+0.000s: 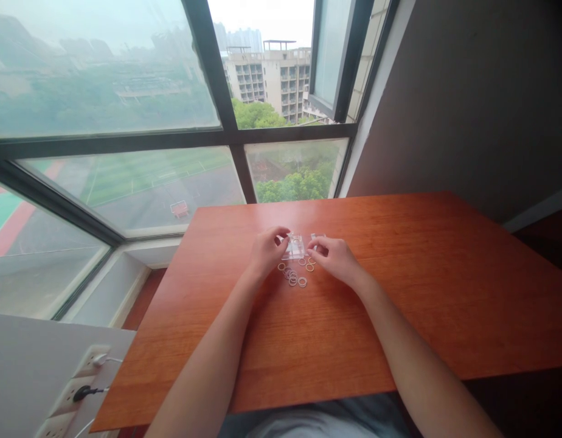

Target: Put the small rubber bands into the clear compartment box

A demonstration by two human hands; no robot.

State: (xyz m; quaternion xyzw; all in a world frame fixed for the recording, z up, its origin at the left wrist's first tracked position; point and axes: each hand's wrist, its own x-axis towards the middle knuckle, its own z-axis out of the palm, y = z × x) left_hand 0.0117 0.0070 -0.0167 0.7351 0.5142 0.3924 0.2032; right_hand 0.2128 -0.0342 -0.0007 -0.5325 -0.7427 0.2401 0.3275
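Observation:
A small clear plastic box (295, 248) stands on the table, with small things inside too tiny to name. At its left side is my left hand (266, 250), thumb and fingers curled onto the box's edge. My right hand (334, 257) is closed in a pinch at the box's right; what its fingertips hold, if anything, cannot be made out. Behind those fingers another clear piece (314, 236) partly shows. Several thin rings lie in front of the box, among them a silvery ring (302, 278) and a gold-toned ring (281, 263), some overlapping.
The reddish-brown wooden table (427, 292) ends at a near edge by my lap. Dark-framed windows (235, 137) rise beyond it, one pane swung outward. At the lower left, wall sockets (73, 389) hold plugged-in cords. A grey wall (472, 103) stands right.

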